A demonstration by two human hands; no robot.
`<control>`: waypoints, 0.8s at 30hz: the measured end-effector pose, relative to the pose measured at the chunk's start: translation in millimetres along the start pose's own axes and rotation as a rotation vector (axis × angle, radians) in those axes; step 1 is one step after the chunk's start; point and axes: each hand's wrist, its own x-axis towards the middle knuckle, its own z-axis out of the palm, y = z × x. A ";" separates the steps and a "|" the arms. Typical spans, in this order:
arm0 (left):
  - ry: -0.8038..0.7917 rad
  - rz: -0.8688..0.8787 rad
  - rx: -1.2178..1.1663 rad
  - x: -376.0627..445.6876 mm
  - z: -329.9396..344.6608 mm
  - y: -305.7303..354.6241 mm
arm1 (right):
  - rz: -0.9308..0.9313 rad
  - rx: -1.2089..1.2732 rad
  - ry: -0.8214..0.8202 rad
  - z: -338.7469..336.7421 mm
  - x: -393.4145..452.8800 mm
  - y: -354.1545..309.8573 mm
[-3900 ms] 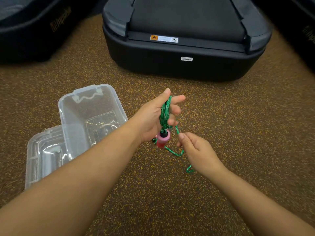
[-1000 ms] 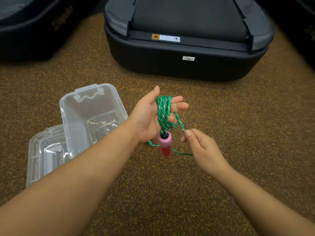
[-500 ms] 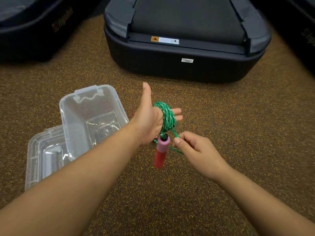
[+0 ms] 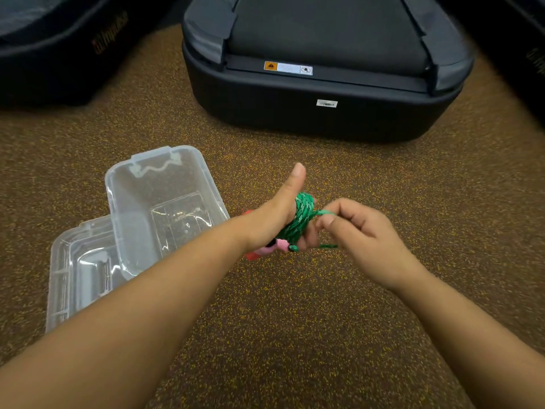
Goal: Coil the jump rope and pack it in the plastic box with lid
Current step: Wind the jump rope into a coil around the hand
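Observation:
The green jump rope (image 4: 300, 218) is wound in several turns around the fingers of my left hand (image 4: 274, 214), whose thumb points up. A pink and red handle (image 4: 267, 250) pokes out beneath that hand, mostly hidden by the wrist. My right hand (image 4: 358, 234) pinches the free strand of rope just right of the coil, and a short length trails under it. The clear plastic box (image 4: 159, 208) stands open and empty on the floor to the left. Its clear lid (image 4: 78, 273) lies partly under the box's near left corner.
Speckled brown floor all around. A large black treadmill base (image 4: 321, 69) stands straight ahead beyond my hands. Other black machine bases sit at the far left (image 4: 59, 48) and at the far right edge.
My left hand has turned so its back faces me and the handle swung from hanging down to lying under the wrist. My right hand rose and carried the strand up beside the coil.

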 end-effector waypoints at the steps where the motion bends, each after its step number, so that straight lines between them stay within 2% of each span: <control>1: -0.027 0.038 0.053 -3.8 0.6 4.7 | 0.002 0.008 0.030 -3.2 2.0 -0.2; 5: -0.096 0.107 0.037 -10.8 0.2 13.0 | 0.017 -0.001 0.177 -12.0 7.3 6.2; 9: -0.143 0.178 -0.002 -9.5 -1.8 12.9 | 0.064 -0.029 0.241 -10.7 10.2 16.5; 13: -0.189 0.226 -0.179 -12.2 0.9 17.2 | 0.098 0.024 0.242 -4.5 11.3 30.2; 15: -0.192 0.251 -0.358 -13.6 4.7 19.6 | 0.120 0.071 0.230 -0.1 11.3 34.8; 20: -0.026 0.320 -0.795 -8.3 7.5 26.0 | 0.147 0.125 0.196 16.7 9.4 39.4; 24: 0.126 0.354 -0.859 -2.1 3.9 29.0 | 0.161 0.069 0.141 25.8 5.6 40.2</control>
